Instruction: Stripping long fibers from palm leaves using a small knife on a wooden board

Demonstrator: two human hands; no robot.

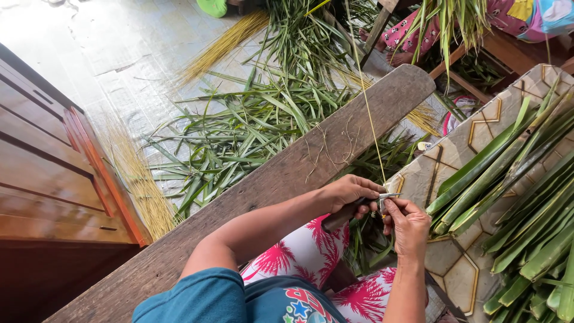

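Note:
My left hand (pixel 350 192) is closed around a small knife (pixel 359 207) with a dark handle and a short metal blade pointing right. My right hand (pixel 408 222) pinches the lower end of a thin yellow leaf rib (pixel 366 107), right at the blade tip. The rib runs straight up and away across the long wooden plank (pixel 269 185). Both hands hover above my lap, which is covered in white cloth with pink leaf print.
Green palm leaf strips (pixel 514 197) lie stacked on a patterned surface (pixel 454 263) at right. Loose green leaf scraps (pixel 251 131) cover the floor beyond the plank, with bundles of yellow ribs (pixel 140 185). A wooden cabinet (pixel 48 173) stands at left. Another person sits at top right.

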